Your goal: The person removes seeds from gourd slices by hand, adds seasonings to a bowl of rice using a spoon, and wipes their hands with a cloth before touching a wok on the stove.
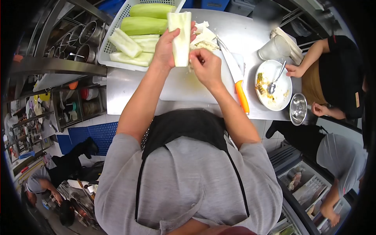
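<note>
A pale green, peeled piece of vegetable (181,41) stands upright in my left hand (166,49), above a white cutting board (184,87). My right hand (205,66) is beside its lower right edge with the fingers pinched together; whatever they hold is too small to make out. Behind my hands lies a heap of pale scraps (204,38). To the right, a knife with an orange handle (241,98) rests along the board's edge. A white perforated basket (102,55) at the back left holds several similar green vegetables (144,26), some whole and some cut.
On the right of the metal table (127,92) are a dirty plate with a spoon (274,98) and a clear container (274,47). A person in black (340,74) touches the plate and holds a metal bowl (298,109). Another person (340,156) reaches into a drawer.
</note>
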Demonstrator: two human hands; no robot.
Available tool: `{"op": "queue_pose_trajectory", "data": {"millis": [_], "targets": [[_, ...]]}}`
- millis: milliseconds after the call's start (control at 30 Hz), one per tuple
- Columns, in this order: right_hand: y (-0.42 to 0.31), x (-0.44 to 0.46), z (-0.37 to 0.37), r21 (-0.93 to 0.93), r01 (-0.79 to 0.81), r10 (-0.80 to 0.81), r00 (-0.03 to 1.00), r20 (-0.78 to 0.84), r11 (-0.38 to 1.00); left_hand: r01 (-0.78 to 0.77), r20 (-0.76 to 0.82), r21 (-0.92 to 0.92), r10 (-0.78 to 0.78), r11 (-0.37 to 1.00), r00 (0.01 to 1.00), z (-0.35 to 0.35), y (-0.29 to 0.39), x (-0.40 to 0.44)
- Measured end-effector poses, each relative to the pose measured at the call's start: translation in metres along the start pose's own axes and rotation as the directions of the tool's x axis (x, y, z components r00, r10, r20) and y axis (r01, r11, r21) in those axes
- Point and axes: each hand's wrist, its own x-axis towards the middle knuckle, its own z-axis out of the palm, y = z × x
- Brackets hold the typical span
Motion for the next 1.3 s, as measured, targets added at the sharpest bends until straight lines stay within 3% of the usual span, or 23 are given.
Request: {"op": "queue_pose_trajectory", "data": {"millis": [67,100,200,300,400,533,700,800,900,1000,1300], "targets": [[0.017,-0.010,-0.001,-0.029,-0.028,0.031,0.996,0.082,0.999,-0.024,-0.025,-0.001,0.024,1.000,0.999,0.002,0.009,0.001],[0.015,-0.009,-0.006,-0.148,-0.047,0.066,0.990,0.122,0.988,-0.016,-0.020,-0.005,0.015,1.000,1.000,0.004,0.012,0.000],[0.014,0.001,-0.011,-0.123,-0.148,0.164,0.977,0.136,0.981,0.035,-0.061,0.201,-0.023,0.979,0.998,0.010,0.016,-0.010],[0.017,0.009,-0.014,-0.104,-0.043,0.052,0.995,0.081,0.994,0.028,-0.063,0.307,-0.009,0.951,0.998,0.005,0.012,-0.016],[0.006,0.018,-0.016,0.191,-0.186,0.191,0.982,-0.008,0.964,0.066,-0.172,0.330,-0.009,0.942,0.985,0.010,0.009,-0.026],[-0.025,0.035,-0.015,0.120,0.067,-0.044,0.981,-0.190,0.991,0.037,-0.127,0.386,0.013,0.922,0.992,0.022,0.011,-0.032],[-0.028,0.024,-0.011,0.047,0.222,-0.225,0.971,0.076,0.974,-0.063,-0.112,0.391,0.115,0.918,0.987,0.020,0.012,-0.027],[-0.036,0.005,-0.011,-0.062,0.135,-0.118,0.967,0.228,0.989,-0.063,-0.090,0.388,0.107,0.919,0.990,0.018,0.013,-0.021],[-0.040,-0.002,-0.012,-0.064,0.069,-0.049,0.961,0.273,0.996,-0.040,-0.094,0.450,0.091,0.892,0.991,0.021,0.014,-0.018],[-0.045,-0.003,-0.016,-0.094,0.054,-0.025,0.959,0.281,0.994,-0.005,-0.123,0.352,0.052,0.936,0.991,0.031,0.016,-0.020],[-0.035,-0.003,-0.011,-0.040,-0.025,0.035,0.959,0.282,0.999,-0.011,-0.128,0.369,0.063,0.929,0.990,0.027,0.010,-0.014]]}}
